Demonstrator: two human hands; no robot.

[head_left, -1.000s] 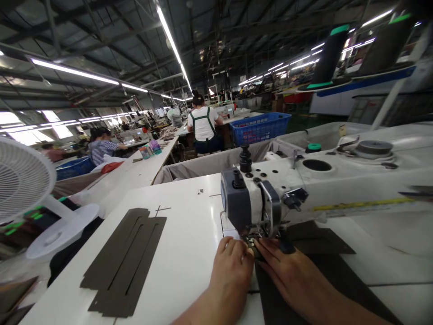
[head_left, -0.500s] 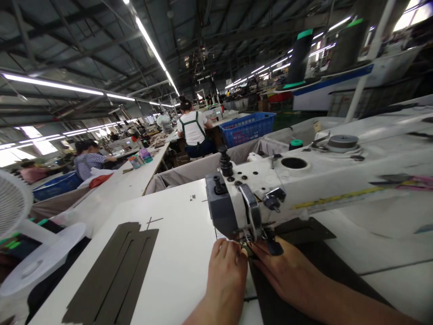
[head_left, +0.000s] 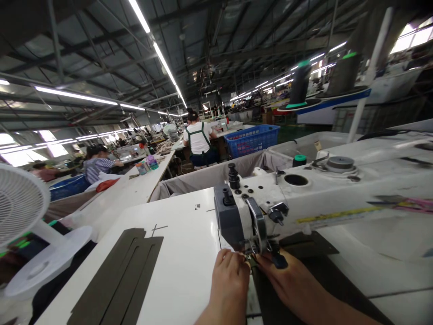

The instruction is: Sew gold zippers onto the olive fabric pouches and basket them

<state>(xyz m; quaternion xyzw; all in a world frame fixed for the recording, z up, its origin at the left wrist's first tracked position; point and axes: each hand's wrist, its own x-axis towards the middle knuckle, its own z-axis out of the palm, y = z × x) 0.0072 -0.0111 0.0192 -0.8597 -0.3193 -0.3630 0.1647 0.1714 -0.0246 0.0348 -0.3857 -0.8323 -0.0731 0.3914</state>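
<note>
A white sewing machine (head_left: 257,203) stands before me, with its needle and presser foot low over the bed. My left hand (head_left: 232,282) is closed, its bent fingertips pinching the edge of a dark olive fabric panel just left of the foot. On the other side, my right hand (head_left: 287,275) grips the same fabric panel (head_left: 267,300), fingertips close to the needle and partly hidden by the machine head. The panel runs under my right forearm and out behind the machine. Exactly how the fingertips meet the cloth is hard to see.
Slotted dark panels (head_left: 118,275) lie stacked on the white tabletop (head_left: 182,253). A white fan (head_left: 23,207) stands at left. Thread cones (head_left: 301,83) rise at back right; pink-handled snips (head_left: 409,203) rest on the machine arm. Beyond are a blue basket (head_left: 252,140) and co-workers (head_left: 198,137).
The whole view has shifted slightly, so everything sits a little lower and further right. Both hands stay beside the presser foot on the fabric panel, with little visible movement.
</note>
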